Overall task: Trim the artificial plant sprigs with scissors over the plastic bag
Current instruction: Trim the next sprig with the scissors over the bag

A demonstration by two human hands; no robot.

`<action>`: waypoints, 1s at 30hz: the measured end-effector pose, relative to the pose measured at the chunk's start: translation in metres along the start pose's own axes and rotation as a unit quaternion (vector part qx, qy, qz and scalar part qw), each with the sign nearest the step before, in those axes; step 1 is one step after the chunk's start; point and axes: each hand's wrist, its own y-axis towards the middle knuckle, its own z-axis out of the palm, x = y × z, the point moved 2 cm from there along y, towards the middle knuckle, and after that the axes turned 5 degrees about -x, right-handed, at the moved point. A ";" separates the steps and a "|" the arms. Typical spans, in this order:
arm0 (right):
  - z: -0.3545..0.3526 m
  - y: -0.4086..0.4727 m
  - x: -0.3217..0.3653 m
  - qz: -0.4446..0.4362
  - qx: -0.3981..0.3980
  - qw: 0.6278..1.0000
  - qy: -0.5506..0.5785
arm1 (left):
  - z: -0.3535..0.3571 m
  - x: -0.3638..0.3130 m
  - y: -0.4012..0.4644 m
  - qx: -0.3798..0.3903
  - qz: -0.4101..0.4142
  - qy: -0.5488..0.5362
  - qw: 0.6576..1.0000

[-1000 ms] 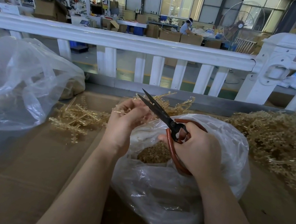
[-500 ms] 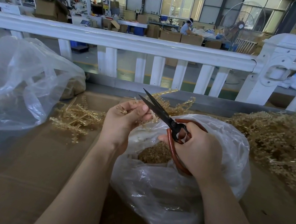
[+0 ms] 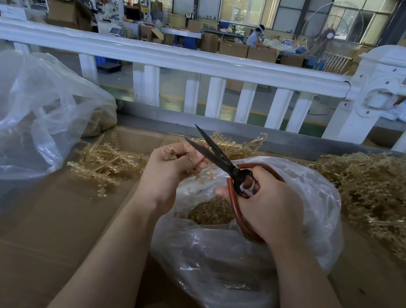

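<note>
Two hands over crinkled clear plastic bag, left hand pinching bristly tan sprig, right hand gripping red-handled scissors

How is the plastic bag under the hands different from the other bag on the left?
The near bag sits under both hands, mouth open upward onto trimmed bits; the left bag lies off to the side, untouched. The near bag looks rounded and full; the left bag is looser and crumpled. Both are clear plastic and hold tan plant material.
</note>
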 end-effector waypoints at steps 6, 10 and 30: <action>0.000 0.000 0.000 -0.001 -0.003 1.000 -0.002 | 0.002 -0.004 -0.002 0.011 -0.003 0.003 1.000; 0.001 0.000 -0.001 0.001 0.003 1.000 -0.017 | 0.002 -0.004 -0.003 0.023 -0.006 -0.011 1.000; -0.002 -0.002 0.001 -0.008 -0.013 1.000 0.012 | 0.010 -0.005 -0.003 0.012 0.068 0.080 0.994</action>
